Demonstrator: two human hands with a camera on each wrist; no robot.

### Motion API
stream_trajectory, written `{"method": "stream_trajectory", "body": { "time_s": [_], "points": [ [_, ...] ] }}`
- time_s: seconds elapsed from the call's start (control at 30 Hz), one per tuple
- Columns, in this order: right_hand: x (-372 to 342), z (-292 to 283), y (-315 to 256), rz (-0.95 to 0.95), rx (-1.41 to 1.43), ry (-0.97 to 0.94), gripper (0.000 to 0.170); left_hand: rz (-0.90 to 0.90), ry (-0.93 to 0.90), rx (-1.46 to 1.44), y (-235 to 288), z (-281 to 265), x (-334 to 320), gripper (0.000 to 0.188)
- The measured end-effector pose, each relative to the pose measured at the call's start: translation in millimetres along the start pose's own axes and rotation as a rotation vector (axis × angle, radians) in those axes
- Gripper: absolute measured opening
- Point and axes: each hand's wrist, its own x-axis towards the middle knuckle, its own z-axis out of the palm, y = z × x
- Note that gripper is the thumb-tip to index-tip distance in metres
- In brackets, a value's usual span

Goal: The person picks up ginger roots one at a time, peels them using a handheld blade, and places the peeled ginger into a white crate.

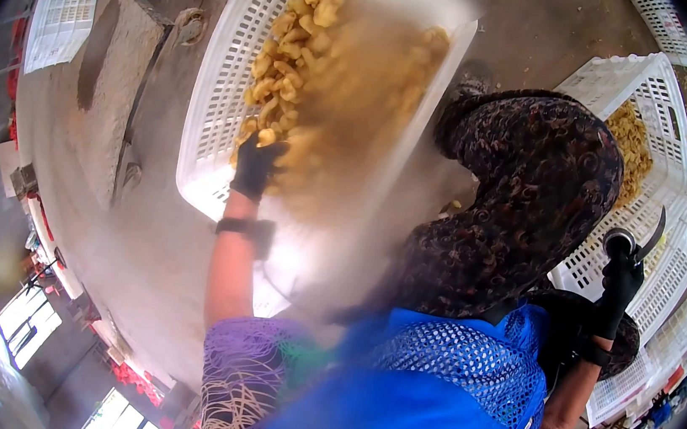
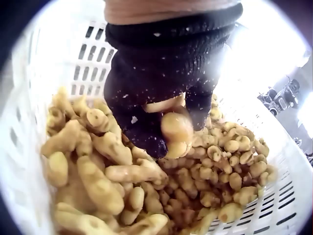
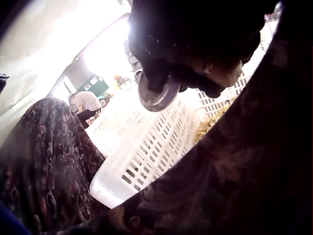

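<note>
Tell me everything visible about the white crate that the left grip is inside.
The white crate looks like plastic, with a rectangular open top, a raised rim and walls pierced by rows of slots. It stands upright, left of the patterned trousers in the head view, where blur hides part of it. Knobbly yellow-tan roots lie inside, against its walls. The black-gloved left grip is within it, pinching one piece; whether it touches a wall is unclear.

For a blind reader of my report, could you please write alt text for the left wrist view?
A black-gloved left hand holds a pale yellow, knobbly ginger-like root over many similar roots in a white slotted crate.
</note>
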Motion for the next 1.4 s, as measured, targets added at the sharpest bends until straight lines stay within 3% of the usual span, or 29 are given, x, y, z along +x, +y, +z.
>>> {"method": "stream_trajectory", "body": {
  "time_s": [0.07,0.13,0.17,0.2,0.27,0.37,0.4,0.47,0.6,0.67,0.73,0.77,0.8,0.87,0.9,0.97,1.0,1.03,1.07,1.1,1.17,1.27,1.3,1.33,1.4],
  "points": [
    [0.6,2.1,-3.0,0.000,0.022,-0.038,0.022,-0.013,0.044,0.095,-5.2,-12.7,-1.1,0.042],
    [-3.5,5.3,-9.4,0.009,-0.011,-0.051,0.021,0.178,-0.061,0.617,-41.6,-40.0,13.1,0.048],
    [-3.3,6.4,-8.3,-0.041,0.029,-0.043,0.023,0.068,0.004,0.538,-48.5,-36.4,14.5,0.056],
    [-3.6,6.5,-6.8,-0.089,0.067,-0.034,0.025,-0.077,0.062,0.667,-31.5,-21.4,-1.1,0.069],
    [-0.6,1.7,-1.8,-0.084,0.092,-0.037,0.030,0.196,0.108,1.115,-33.8,-18.1,-7.5,0.067],
    [5.6,-5.8,4.1,-0.071,0.073,-0.042,0.028,0.176,0.115,1.137,-25.3,-15.8,-11.4,0.059],
    [6.9,-7.1,5.2,-0.069,0.075,-0.044,0.028,0.175,0.117,1.140,-22.8,-13.7,-14.1,0.059],
    [8.4,-9.6,5.2,-0.036,0.044,-0.034,0.026,0.450,0.302,1.116,-18.3,-6.1,-18.1,0.051],
    [-0.5,-5.0,-4.2,-0.032,0.081,-0.013,0.023,0.427,0.174,0.879,-4.0,4.4,-19.5,0.052],
    [1.8,-5.0,-1.1,-0.060,0.125,-0.011,0.020,0.027,0.063,0.602,-12.5,11.2,-10.1,0.059],
    [2.0,-6.6,-3.2,-0.062,0.104,-0.029,0.018,-0.083,-0.092,-0.222,5.8,41.3,-35.9,0.023],
    [2.0,-7.7,-5.0,-0.062,0.076,-0.052,0.017,-0.104,-0.142,-0.319,4.6,44.2,-37.8,0.025],
    [0.2,-8.8,-8.7,-0.073,0.086,-0.041,0.017,-0.089,-0.153,-0.321,-3.4,42.2,-32.4,0.025],
    [-5.5,-10.4,-22.8,-0.005,0.087,-0.077,0.013,0.450,-0.241,0.420,-12.3,44.8,-17.1,0.032],
    [-4.4,-7.9,-24.8,-0.045,0.060,-0.058,0.016,0.484,-0.255,0.409,-8.8,48.8,-17.0,0.032],
    [-13.2,-3.2,-37.3,-0.067,-0.006,-0.063,0.032,0.386,-0.387,0.086,23.2,75.1,-42.5,0.043],
    [-3.2,-8.3,-21.1,-0.119,-0.059,-0.103,0.037,0.370,-0.498,-0.038,66.7,105.2,-80.8,0.046],
    [-17.9,-2.3,-51.4,-0.199,-0.042,-0.107,0.034,0.301,-0.482,0.040,106.8,137.9,-111.5,0.049],
    [2.4,-4.2,-27.7,-0.267,-0.180,-0.218,0.035,0.317,-0.531,-0.061,133.0,167.2,-138.5,0.052],
    [-36.5,-7.9,-90.7,-0.291,0.147,-0.233,0.024,0.332,-0.621,-0.178,141.5,183.6,-148.6,0.062],
    [-23.2,-28.8,-85.8,-0.384,-0.014,-0.230,0.014,0.460,-0.680,-0.020,176.1,224.5,-176.9,0.068],
    [-20.5,-52.3,-107.5,-0.403,0.051,-0.160,0.012,0.575,-0.944,-0.136,200.0,280.4,-190.3,0.066],
    [-18.5,-61.0,-110.4,-0.360,0.084,-0.188,0.012,0.721,-0.808,0.067,215.7,304.6,-207.4,0.062],
    [-9.0,-65.0,-107.1,-0.356,0.103,-0.173,0.012,0.518,-0.979,-0.085,226.8,322.8,-230.0,0.058],
    [18.0,-70.7,-93.1,-0.425,0.265,-0.131,0.018,0.742,-1.055,0.143,241.5,360.9,-243.7,0.058]
  ]
}}
